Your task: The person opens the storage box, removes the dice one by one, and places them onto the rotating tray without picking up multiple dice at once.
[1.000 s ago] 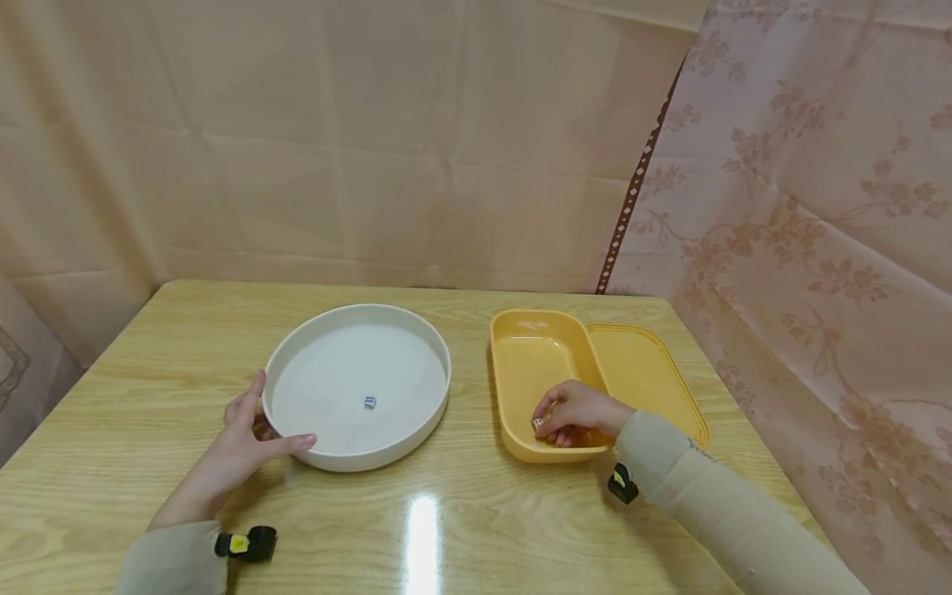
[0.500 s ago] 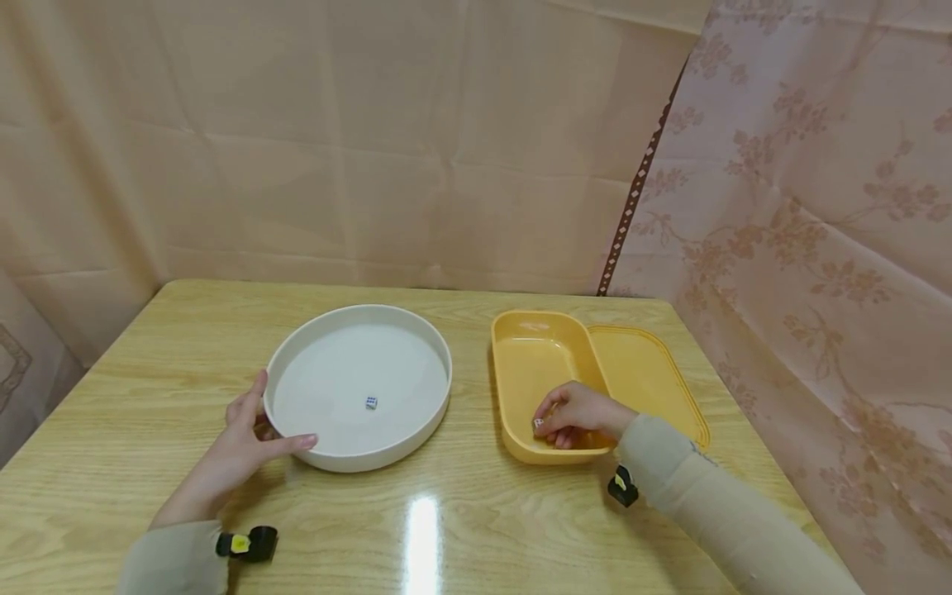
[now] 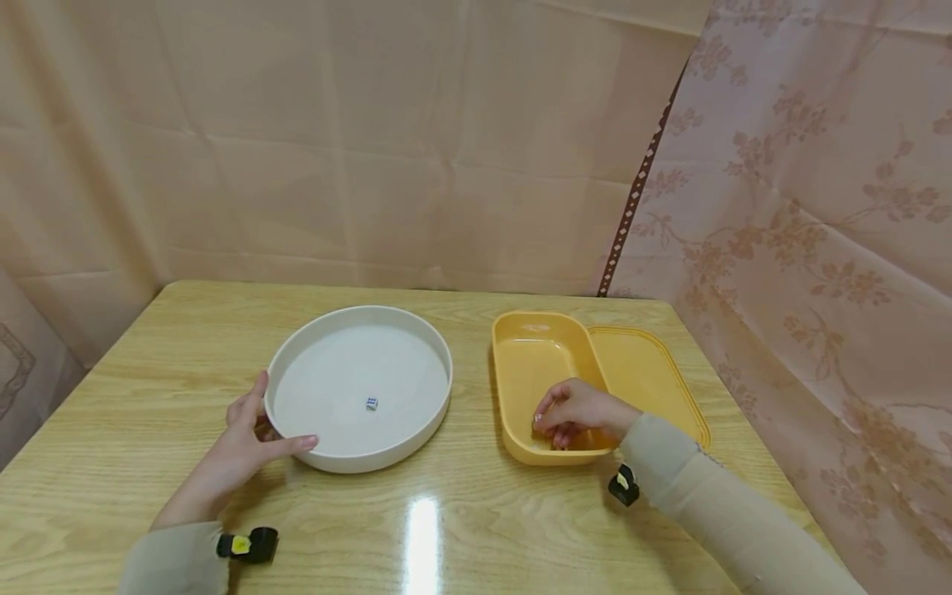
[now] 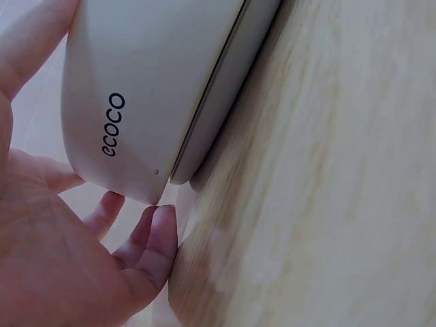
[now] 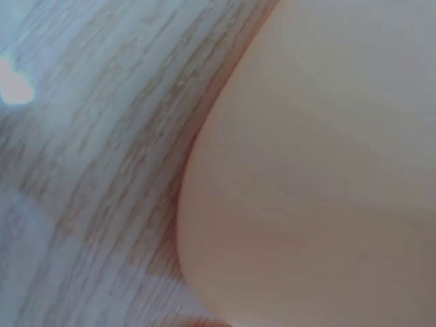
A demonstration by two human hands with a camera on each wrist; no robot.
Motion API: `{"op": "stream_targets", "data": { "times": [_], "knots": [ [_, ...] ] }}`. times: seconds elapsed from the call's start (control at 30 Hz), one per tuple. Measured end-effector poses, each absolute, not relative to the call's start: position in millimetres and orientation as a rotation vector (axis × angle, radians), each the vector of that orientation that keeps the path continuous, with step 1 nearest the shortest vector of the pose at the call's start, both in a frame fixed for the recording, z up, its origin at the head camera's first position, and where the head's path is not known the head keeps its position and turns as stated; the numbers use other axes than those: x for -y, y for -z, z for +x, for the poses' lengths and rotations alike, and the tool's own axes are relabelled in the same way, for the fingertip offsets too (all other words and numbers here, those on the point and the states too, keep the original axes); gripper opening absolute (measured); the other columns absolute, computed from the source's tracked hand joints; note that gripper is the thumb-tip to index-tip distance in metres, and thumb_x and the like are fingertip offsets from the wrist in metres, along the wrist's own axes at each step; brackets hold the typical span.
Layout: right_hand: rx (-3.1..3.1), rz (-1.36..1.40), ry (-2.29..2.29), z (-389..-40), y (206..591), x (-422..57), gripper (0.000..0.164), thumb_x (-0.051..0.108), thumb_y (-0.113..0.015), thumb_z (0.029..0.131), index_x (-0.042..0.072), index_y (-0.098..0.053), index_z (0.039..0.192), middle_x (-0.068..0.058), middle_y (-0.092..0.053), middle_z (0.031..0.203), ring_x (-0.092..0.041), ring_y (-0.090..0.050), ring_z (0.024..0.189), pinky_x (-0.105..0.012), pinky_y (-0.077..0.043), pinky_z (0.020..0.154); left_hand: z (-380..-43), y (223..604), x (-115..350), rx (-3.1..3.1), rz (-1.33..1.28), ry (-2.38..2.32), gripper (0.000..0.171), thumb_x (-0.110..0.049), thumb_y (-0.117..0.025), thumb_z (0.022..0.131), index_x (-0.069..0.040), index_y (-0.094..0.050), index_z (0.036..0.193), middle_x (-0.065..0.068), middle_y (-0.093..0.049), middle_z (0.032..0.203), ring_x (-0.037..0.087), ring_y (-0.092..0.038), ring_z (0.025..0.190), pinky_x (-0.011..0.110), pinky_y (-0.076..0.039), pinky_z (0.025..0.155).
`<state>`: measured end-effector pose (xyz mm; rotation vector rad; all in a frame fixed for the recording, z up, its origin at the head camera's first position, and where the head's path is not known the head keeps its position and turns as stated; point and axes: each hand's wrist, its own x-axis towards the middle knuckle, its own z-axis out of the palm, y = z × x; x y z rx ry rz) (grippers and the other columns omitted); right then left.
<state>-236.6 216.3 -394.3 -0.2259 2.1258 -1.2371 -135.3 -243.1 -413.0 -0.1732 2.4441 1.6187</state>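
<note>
A white round tray [image 3: 357, 364] stands on the left half of the table, with one white die [image 3: 372, 404] with blue pips lying in it. My left hand [image 3: 241, 438] holds the tray's near left side, thumb over the rim and the other fingers against the outer wall. In the left wrist view, bent fingertips [image 4: 162, 225] touch the wall near the "ecoco" print. My right hand [image 3: 576, 411] is inside the yellow box [image 3: 526, 355], pinching a small white die [image 3: 538, 419] between thumb and finger. The fingers mostly cover this die. The right wrist view shows only the box's outer wall [image 5: 306, 170].
A flat yellow lid [image 3: 650, 372] lies on the table against the right side of the box. Wood-grain tabletop [image 3: 349, 529] extends in front of both containers. Beige and floral curtains [image 3: 818, 207] hang behind and at the right.
My right hand shifts only slightly in the box, its fingers bending a little and covering more of the die. My left hand and the tray stay where they were.
</note>
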Motion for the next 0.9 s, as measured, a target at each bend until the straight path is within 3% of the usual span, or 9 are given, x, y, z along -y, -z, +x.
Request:
{"op": "stream_targets", "data": {
  "times": [0.37, 0.9],
  "knots": [
    [-2.137, -0.225, 1.268, -238.2, 379.5, -214.4, 0.019, 0.011, -0.067, 0.092, -0.004, -0.060, 0.101, -0.010, -0.069, 0.089, -0.012, -0.063, 0.063, -0.025, -0.057, 0.061, -134.2, 414.5, 243.5, -2.441, -0.173, -1.619, 0.127, -0.031, -0.079, 0.086, -0.021, 0.029, 0.152, 0.032, 0.015, 0.153, 0.048, -0.024, 0.142, 0.063, -0.020, 0.115],
    [-2.136, -0.285, 1.326, -241.0, 362.8, -203.7, 0.019, 0.011, -0.065, 0.090, -0.002, -0.058, 0.101, -0.011, -0.069, 0.091, -0.017, -0.067, 0.067, -0.029, -0.059, 0.066, -135.2, 414.4, 243.7, -2.447, -0.174, -1.606, 0.126, -0.032, -0.078, 0.086, -0.020, 0.029, 0.151, 0.032, 0.016, 0.153, 0.049, -0.024, 0.142, 0.063, -0.022, 0.115]
  ]
}}
